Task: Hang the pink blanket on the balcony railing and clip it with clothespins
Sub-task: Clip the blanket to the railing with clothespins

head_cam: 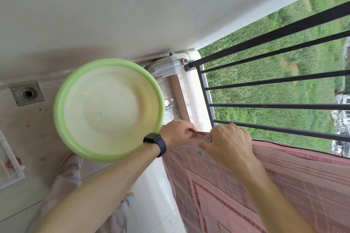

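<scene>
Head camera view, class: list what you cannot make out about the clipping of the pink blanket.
- Clothespin: mostly covered by the right hand; whether it grips the railing is hidden.
- Top rail under the pink blanket: covered by cloth.
- Blanket's far end: cut off by the right edge.
- Left hand fingertips: curled behind the hem.
- Tag: too small to read.

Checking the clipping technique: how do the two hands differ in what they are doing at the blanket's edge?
The left hand wears a dark watch and pinches the pink blanket at its corner; the right hand is bare-wristed and presses a pale clothespin onto the edge. Both are closed at the railing.
</scene>
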The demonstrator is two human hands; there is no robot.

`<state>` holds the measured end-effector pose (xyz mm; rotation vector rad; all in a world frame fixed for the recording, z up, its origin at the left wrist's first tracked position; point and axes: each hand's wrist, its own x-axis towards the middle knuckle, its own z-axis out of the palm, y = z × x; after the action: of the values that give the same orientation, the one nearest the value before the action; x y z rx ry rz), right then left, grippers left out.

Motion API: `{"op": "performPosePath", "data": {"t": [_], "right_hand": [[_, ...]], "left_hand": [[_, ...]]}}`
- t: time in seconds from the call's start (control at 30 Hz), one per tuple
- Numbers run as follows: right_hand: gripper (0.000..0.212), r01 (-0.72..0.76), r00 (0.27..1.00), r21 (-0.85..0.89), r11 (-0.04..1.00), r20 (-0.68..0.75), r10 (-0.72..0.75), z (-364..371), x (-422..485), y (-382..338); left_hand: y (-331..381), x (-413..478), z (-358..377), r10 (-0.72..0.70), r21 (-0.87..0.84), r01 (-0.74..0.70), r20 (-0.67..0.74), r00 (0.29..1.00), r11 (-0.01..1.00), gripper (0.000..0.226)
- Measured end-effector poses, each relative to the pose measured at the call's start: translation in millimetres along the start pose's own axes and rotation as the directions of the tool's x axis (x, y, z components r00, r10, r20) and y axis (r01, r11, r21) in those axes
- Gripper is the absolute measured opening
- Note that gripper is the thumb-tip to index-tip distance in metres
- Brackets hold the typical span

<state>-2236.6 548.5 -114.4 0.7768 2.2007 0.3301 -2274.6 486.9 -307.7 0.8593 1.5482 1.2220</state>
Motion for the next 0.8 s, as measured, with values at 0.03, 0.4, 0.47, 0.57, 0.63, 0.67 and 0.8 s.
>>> {"op": "performPosePath", "data": {"t": [0.03, 0.4, 0.47, 0.57, 0.63, 0.67, 0.8], "right_hand": [[0.050, 0.003, 1.000, 0.009, 1.000, 0.012, -0.003, 0, 2, 0], [0.033, -0.028, 0.999, 0.262, 0.965, -0.035, 0.039, -16, 45, -2], [0.030, -0.034, 0.999, 0.254, 0.967, 0.003, 0.035, -17, 52, -3], [0.028, -0.016, 0.998, 0.198, 0.980, 0.057, 0.005, -15, 63, -7], [0.030, 0.001, 0.996, 0.165, 0.986, 0.086, -0.016, -12, 69, -10], [0.028, 0.015, 0.995, 0.149, 0.989, 0.094, -0.029, -12, 72, -12], [0.032, 0.062, 0.985, 0.052, 0.997, 0.160, -0.070, -15, 84, -20]], "left_hand": [[-1, 2, 1, 0.013, 0.033, -0.013, -0.010, 1.000, 0.999, 0.018], [-3, 2, 9, 0.033, 0.080, -0.024, -0.120, 0.992, 0.996, 0.024], [-4, 3, 5, 0.029, 0.037, -0.026, -0.094, 0.995, 0.999, 0.020], [-2, 3, 0, 0.025, 0.006, -0.024, -0.072, 0.997, 1.000, 0.016], [-1, 3, 0, 0.007, 0.004, -0.007, -0.080, 0.997, 1.000, 0.014], [-1, 3, -1, -0.001, 0.010, 0.002, -0.084, 0.996, 1.000, 0.013], [-5, 4, -1, 0.007, 0.077, -0.001, -0.071, 0.997, 0.997, 0.012]]}}
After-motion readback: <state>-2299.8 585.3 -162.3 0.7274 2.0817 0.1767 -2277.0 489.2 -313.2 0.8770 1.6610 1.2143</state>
